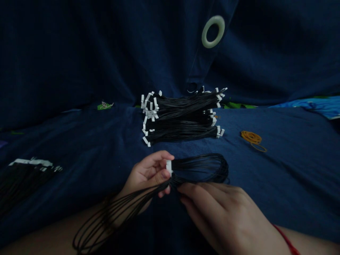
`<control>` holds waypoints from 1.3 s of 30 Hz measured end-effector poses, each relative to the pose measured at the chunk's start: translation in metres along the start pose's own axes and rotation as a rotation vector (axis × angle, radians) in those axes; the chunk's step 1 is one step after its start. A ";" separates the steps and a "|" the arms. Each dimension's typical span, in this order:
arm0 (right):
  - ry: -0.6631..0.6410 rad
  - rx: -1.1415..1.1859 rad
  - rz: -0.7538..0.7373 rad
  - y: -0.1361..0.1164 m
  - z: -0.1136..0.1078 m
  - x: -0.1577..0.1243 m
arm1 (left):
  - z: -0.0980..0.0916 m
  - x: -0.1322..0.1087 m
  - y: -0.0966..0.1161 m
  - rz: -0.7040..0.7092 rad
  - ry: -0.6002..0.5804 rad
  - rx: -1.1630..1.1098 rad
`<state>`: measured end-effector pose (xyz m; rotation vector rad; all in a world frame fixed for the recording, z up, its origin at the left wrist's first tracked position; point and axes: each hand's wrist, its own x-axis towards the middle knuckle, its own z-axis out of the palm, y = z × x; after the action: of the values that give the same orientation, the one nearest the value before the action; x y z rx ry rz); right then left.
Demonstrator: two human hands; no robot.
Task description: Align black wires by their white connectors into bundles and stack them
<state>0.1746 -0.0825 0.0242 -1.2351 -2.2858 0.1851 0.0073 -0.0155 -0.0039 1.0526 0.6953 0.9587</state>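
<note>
A looped bundle of thin black cables (200, 161) with a white connector (169, 167) is in front of me. My left hand (152, 173) is closed on it, thumb and fingers around the connector and the cables beside it. One loop reaches to the right, and another hangs down to the left over my left forearm. My right hand (225, 212) is closed at the lower side of the bundle, its fingertips pinching the cables just right of the connector. Whether those fingertips hold anything more is hidden.
Behind my hands lies a stack of black cable bundles (183, 131) with white connectors at both ends. More cables with white connectors (34, 162) lie at the left. Orange rubber bands (251, 137) rest on the blue cloth (287, 156) at the right. A blue curtain hangs behind.
</note>
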 end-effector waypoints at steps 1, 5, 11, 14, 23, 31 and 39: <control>0.003 0.015 0.018 0.000 0.000 0.000 | 0.000 0.000 0.000 0.001 -0.001 -0.004; 0.031 0.079 0.056 0.000 -0.003 0.001 | 0.000 0.001 0.001 -0.014 0.030 0.000; -0.113 0.526 0.283 0.004 -0.018 0.018 | 0.001 0.004 -0.002 -0.017 -0.005 0.066; -0.354 0.976 0.456 0.017 -0.029 0.026 | 0.000 0.008 -0.006 -0.048 0.003 0.064; -0.122 0.707 0.174 0.053 -0.081 0.026 | 0.001 0.013 -0.005 -0.086 0.101 0.043; 0.290 0.430 0.284 0.042 -0.078 0.027 | 0.004 0.009 -0.003 -0.071 0.076 0.034; -0.119 0.173 0.111 0.011 -0.045 0.011 | 0.005 0.000 0.001 -0.059 -0.006 -0.066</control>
<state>0.2007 -0.0729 0.0634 -1.2915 -2.2468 0.4979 0.0108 -0.0173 -0.0013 0.9722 0.6820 0.9215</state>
